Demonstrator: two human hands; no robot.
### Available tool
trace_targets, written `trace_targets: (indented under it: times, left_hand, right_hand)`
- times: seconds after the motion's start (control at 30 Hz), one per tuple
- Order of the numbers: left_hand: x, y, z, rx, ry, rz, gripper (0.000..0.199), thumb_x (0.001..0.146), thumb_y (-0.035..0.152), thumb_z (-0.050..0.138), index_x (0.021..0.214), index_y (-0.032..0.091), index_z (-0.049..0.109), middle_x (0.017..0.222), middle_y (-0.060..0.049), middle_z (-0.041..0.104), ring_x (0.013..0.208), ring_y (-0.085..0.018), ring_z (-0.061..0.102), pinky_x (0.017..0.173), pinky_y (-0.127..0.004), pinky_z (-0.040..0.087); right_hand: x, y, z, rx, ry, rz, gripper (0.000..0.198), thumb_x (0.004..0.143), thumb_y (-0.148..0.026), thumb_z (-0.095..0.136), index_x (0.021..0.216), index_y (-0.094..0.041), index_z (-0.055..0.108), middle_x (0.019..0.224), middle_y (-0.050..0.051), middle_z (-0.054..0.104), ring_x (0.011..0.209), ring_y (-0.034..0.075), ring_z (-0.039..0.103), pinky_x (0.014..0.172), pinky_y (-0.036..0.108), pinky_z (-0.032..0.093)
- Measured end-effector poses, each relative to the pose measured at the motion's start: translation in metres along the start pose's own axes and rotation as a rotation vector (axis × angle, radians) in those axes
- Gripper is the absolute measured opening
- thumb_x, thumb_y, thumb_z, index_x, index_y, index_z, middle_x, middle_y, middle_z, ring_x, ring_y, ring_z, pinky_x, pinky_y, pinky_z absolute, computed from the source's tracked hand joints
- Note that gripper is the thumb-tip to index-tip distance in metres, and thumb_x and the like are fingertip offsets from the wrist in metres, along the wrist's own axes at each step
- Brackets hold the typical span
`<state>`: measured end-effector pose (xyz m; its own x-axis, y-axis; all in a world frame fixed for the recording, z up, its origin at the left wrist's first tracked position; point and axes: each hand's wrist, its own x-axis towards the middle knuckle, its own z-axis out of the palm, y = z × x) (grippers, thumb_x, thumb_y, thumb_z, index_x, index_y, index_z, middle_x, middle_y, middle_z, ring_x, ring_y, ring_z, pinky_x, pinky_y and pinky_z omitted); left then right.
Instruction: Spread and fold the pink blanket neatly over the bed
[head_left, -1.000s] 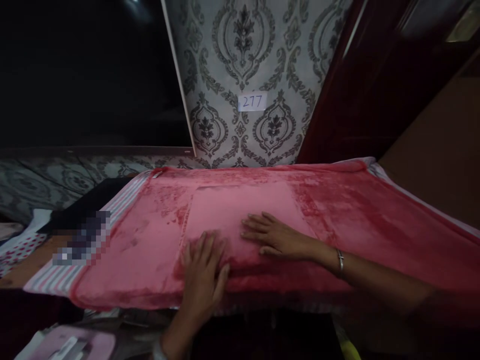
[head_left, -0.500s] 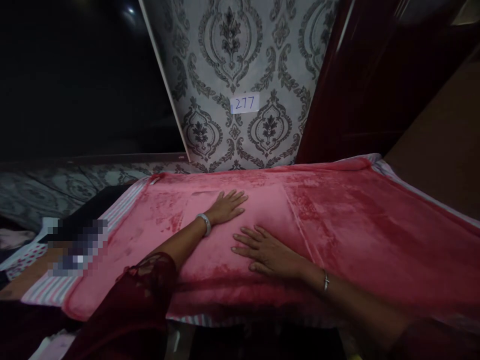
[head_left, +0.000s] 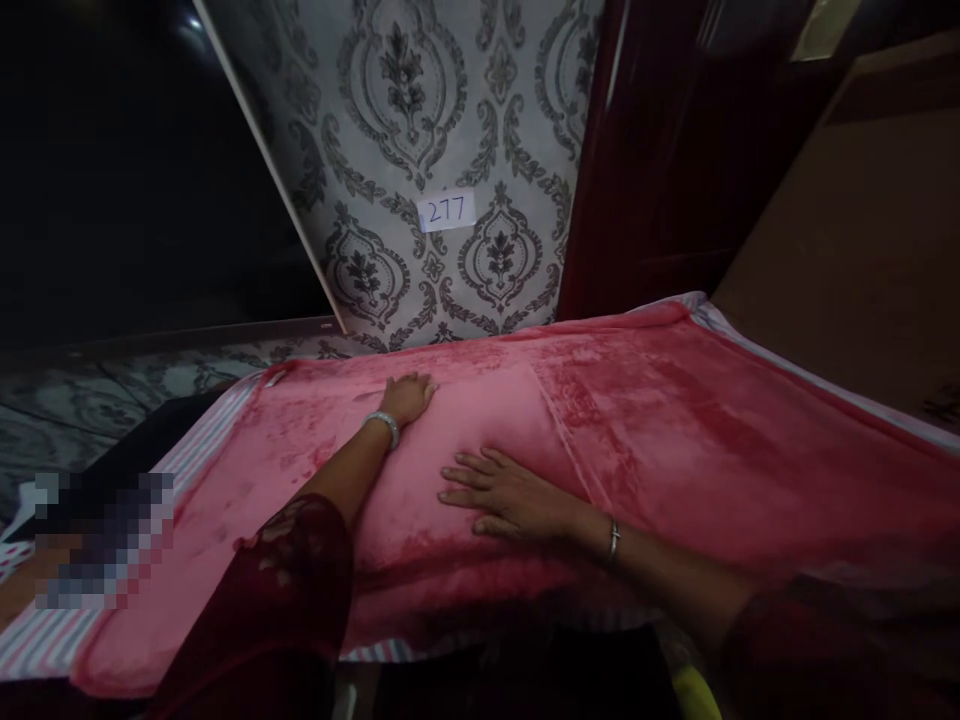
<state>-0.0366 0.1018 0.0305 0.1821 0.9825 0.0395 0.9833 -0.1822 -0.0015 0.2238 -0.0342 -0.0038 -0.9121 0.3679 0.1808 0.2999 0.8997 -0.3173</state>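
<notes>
A red-pink plush blanket (head_left: 720,440) lies spread over a raised surface, with a paler, smooth pink patch in its middle. Whether that patch is a separate cloth or brushed pile, I cannot tell. My right hand (head_left: 506,495) rests flat on the patch, palm down and fingers spread, holding nothing. Farther off, my left hand (head_left: 409,398) touches the patch's far left part. Its fingers are curled and drawn together; their tips and anything under them are hidden.
Striped fabric (head_left: 202,440) edges the blanket. Behind it stands a patterned wall (head_left: 499,150) with a paper label (head_left: 447,209) reading 277. A large dark screen (head_left: 135,180) is at left, a dark red cabinet (head_left: 660,150) and a brown panel (head_left: 862,230) at right.
My left hand has gone from flat with spread fingers to curled, and has shifted slightly away and left on the blanket. My right hand stays flat. The view has turned a little to the right.
</notes>
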Motion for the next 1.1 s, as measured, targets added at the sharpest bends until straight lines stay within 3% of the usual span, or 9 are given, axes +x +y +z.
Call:
trace_targets:
  times: [0.07, 0.17, 0.27, 0.37, 0.53, 0.7, 0.8, 0.97, 1.1]
  left_hand:
    - [-0.005, 0.012, -0.007, -0.016, 0.037, 0.084, 0.056, 0.105, 0.041, 0.028, 0.151, 0.018, 0.049, 0.161, -0.017, 0.045, 0.152, -0.030, 0.037, 0.124, -0.060, 0.023]
    - [-0.011, 0.046, -0.015, -0.137, 0.023, 0.390, 0.056, 0.105, 0.044, 0.028, 0.154, 0.023, 0.047, 0.165, -0.010, 0.040, 0.156, -0.024, 0.031, 0.127, -0.051, 0.020]
    - [-0.012, 0.088, -0.011, -0.236, -0.096, 0.683, 0.059, 0.105, 0.051, 0.026, 0.157, 0.027, 0.043, 0.168, -0.007, 0.036, 0.158, -0.023, 0.025, 0.128, -0.051, 0.015]
    - [-0.004, 0.119, 0.001, -0.230, -0.190, 0.788, 0.060, 0.105, 0.054, 0.029, 0.160, 0.033, 0.037, 0.170, -0.005, 0.029, 0.159, -0.025, 0.020, 0.128, -0.057, 0.007]
    - [0.033, 0.123, 0.018, -0.197, -0.151, 0.759, 0.061, 0.104, 0.056, 0.030, 0.162, 0.034, 0.031, 0.172, -0.004, 0.024, 0.161, -0.026, 0.010, 0.127, -0.060, 0.001]
    - [0.077, 0.111, 0.022, -0.240, -0.192, 0.638, 0.066, 0.104, 0.056, 0.029, 0.163, 0.027, 0.030, 0.172, -0.007, 0.023, 0.159, -0.024, 0.020, 0.127, -0.048, 0.020]
    - [0.093, 0.109, 0.026, -0.221, -0.173, 0.526, 0.063, 0.105, 0.054, 0.026, 0.161, 0.026, 0.035, 0.167, -0.005, 0.038, 0.154, -0.020, 0.034, 0.125, -0.039, 0.027]
    - [0.091, 0.116, 0.025, -0.089, -0.008, 0.357, 0.058, 0.107, 0.042, 0.020, 0.140, 0.019, 0.061, 0.147, -0.012, 0.061, 0.140, -0.022, 0.053, 0.116, -0.038, 0.039]
    - [0.078, 0.128, 0.008, -0.039, 0.066, 0.271, 0.056, 0.106, 0.039, 0.024, 0.139, 0.011, 0.060, 0.134, -0.022, 0.067, 0.127, -0.032, 0.062, 0.111, -0.049, 0.041]
  right_hand:
    - [-0.005, 0.000, -0.014, 0.032, 0.000, 0.016, 0.054, 0.107, -0.052, 0.045, 0.156, -0.029, 0.047, 0.163, 0.006, 0.041, 0.156, 0.022, 0.025, 0.128, 0.049, 0.013]
    - [-0.019, 0.003, -0.030, 0.005, 0.069, 0.111, 0.050, 0.108, -0.048, 0.043, 0.151, -0.026, 0.054, 0.156, 0.007, 0.052, 0.152, 0.024, 0.033, 0.128, 0.051, 0.013]
    - [-0.032, 0.009, -0.025, -0.080, 0.105, 0.176, 0.053, 0.105, -0.051, 0.049, 0.152, -0.026, 0.053, 0.159, 0.010, 0.047, 0.154, 0.031, 0.028, 0.126, 0.061, 0.009]
    - [-0.040, 0.014, -0.008, -0.107, 0.107, 0.202, 0.058, 0.104, -0.053, 0.050, 0.157, -0.030, 0.046, 0.165, 0.009, 0.037, 0.155, 0.032, 0.025, 0.126, 0.063, 0.008]
    - [-0.041, 0.017, 0.002, -0.090, 0.106, 0.220, 0.058, 0.105, -0.055, 0.047, 0.158, -0.033, 0.042, 0.168, 0.005, 0.030, 0.158, 0.029, 0.018, 0.126, 0.062, 0.008]
    - [-0.041, 0.017, -0.003, -0.069, 0.129, 0.225, 0.057, 0.105, -0.055, 0.048, 0.157, -0.034, 0.044, 0.168, 0.003, 0.031, 0.159, 0.028, 0.012, 0.127, 0.060, 0.006]
    - [-0.043, 0.019, -0.002, -0.061, 0.142, 0.223, 0.057, 0.104, -0.056, 0.049, 0.157, -0.035, 0.044, 0.168, 0.003, 0.031, 0.159, 0.028, 0.013, 0.127, 0.059, 0.006]
    - [-0.042, 0.020, 0.001, -0.080, 0.144, 0.219, 0.057, 0.105, -0.057, 0.046, 0.157, -0.035, 0.044, 0.169, 0.002, 0.029, 0.159, 0.027, 0.012, 0.127, 0.058, 0.007]
    - [-0.040, 0.022, 0.000, -0.067, 0.154, 0.219, 0.056, 0.104, -0.054, 0.049, 0.155, -0.033, 0.047, 0.166, 0.004, 0.035, 0.158, 0.028, 0.017, 0.127, 0.059, 0.009]
